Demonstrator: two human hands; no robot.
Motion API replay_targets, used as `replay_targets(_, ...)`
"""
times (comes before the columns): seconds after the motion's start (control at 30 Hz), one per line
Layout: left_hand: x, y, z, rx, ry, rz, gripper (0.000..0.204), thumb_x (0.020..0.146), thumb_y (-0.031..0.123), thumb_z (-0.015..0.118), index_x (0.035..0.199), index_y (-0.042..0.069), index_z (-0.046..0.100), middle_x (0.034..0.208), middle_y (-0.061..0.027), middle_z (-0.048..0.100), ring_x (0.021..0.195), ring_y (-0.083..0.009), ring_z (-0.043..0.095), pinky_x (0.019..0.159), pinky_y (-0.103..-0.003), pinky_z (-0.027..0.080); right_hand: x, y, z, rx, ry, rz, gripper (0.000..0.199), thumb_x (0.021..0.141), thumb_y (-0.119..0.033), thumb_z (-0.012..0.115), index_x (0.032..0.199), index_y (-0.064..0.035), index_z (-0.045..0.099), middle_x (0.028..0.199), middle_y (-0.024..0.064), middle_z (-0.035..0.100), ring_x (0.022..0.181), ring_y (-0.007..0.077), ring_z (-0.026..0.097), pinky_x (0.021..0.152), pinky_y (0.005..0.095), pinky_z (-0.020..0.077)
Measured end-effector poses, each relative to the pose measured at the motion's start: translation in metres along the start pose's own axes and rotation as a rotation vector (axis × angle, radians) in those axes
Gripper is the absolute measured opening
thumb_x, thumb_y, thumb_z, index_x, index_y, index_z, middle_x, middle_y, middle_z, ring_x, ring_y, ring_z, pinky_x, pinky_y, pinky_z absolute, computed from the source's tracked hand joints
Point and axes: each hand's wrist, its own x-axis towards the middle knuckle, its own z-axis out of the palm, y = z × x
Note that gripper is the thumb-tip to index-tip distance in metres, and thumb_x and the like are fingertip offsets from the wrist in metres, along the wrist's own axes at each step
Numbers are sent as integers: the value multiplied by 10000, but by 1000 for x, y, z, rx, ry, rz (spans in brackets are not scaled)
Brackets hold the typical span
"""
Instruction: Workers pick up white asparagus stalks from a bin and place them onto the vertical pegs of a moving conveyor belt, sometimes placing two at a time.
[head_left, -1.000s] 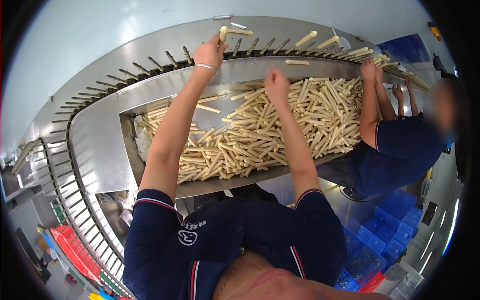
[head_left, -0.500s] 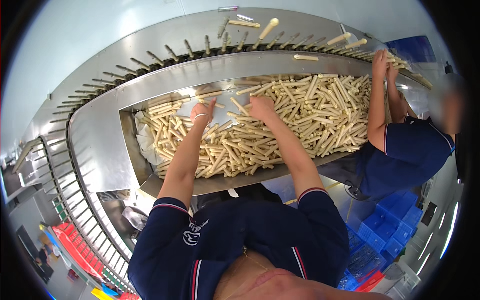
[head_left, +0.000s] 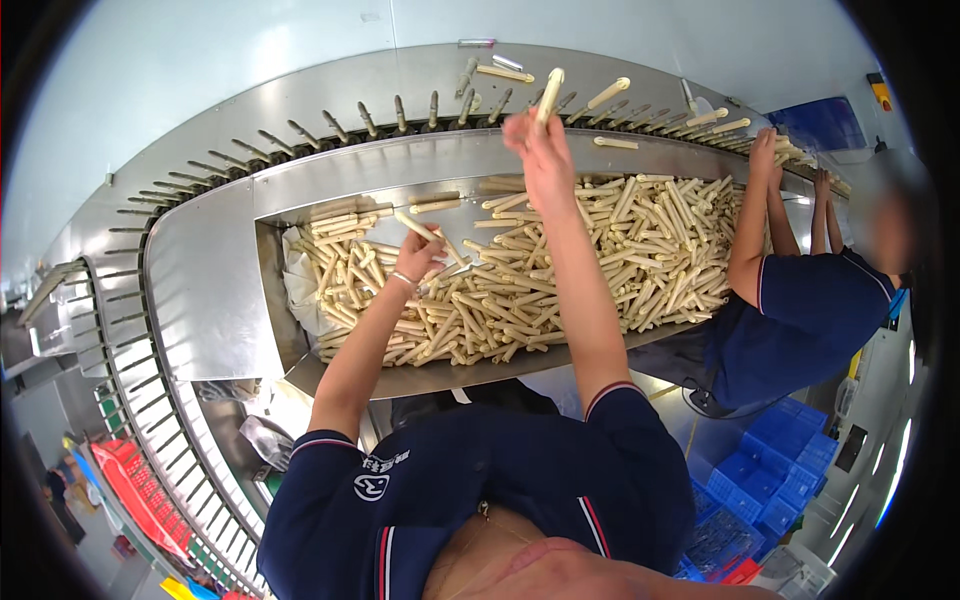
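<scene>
Your right hand (head_left: 540,150) has risen from the steel tray (head_left: 210,290) to the pin rail (head_left: 400,112).
It grips a cream tube (head_left: 548,95) there; your left hand (head_left: 418,256) clasps another (head_left: 415,227); most pins bare, tray heaped.

I note co-worker's (head_left: 800,310) face blurred, my right hand's (head_left: 545,150) palm hidden behind its back, lower sticks (head_left: 520,300) buried in heap, rack pegs (head_left: 130,370) cut off at rim.

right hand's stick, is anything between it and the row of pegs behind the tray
Nothing visible does. The right hand holds the cream stick up at the peg row, above the tray's rear rim. Neighbouring pegs already carry sticks, to its right.
</scene>
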Motion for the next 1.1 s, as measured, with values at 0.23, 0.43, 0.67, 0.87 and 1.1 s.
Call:
replay_targets(0.23, -32, 113, 4, 16, 35, 453, 240, 893, 146, 617, 1063, 40, 484, 971, -72, 637, 799, -114, 607, 592, -233, 516, 60, 19, 24, -566, 11, -346, 99, 988, -142, 383, 1026, -67, 331, 1015, 117, 613, 950, 200, 578, 869, 344, 423)
replay_targets(0.43, -12, 197, 10, 344, 358, 870, 147, 898, 154, 609, 940, 34, 534, 804, -52, 639, 638, -93, 592, 550, -238, 455, 56, 4, 17, -1066, 205, -178, 165, 967, -162, 419, 1046, -33, 354, 955, 126, 631, 861, 306, 609, 775, 410, 452)
replay_targets(0.67, 59, 206, 34, 884, 473, 794, 212, 841, 235, 657, 982, 98, 576, 803, -40, 683, 656, -182, 655, 580, -312, 486, 16, 22, -28, -1188, 385, -397, 270, 954, -188, 455, 1145, 0, 418, 1034, 179, 594, 991, 336, 575, 815, 434, 435)
replay_targets(0.87, 97, 168, 63, 1004, 479, 965, 290, 849, 254, 628, 1066, 104, 507, 815, -108, 671, 665, -328, 632, 588, -443, 475, -38, 97, -87, -518, 541, 433, 277, 942, -228, 502, 979, 45, 526, 776, 122, 647, 633, 209, 644, 507, 308, 526)
replay_targets(1.1, 79, 16, 41, 1145, 184, 462, 308, 864, 241, 583, 1111, 66, 525, 966, -109, 650, 784, -291, 639, 627, -396, 499, -24, 141, -137, -575, 725, 861, 298, 907, -246, 573, 801, 32, 557, 632, 91, 608, 445, 154, 541, 373, 276, 431)
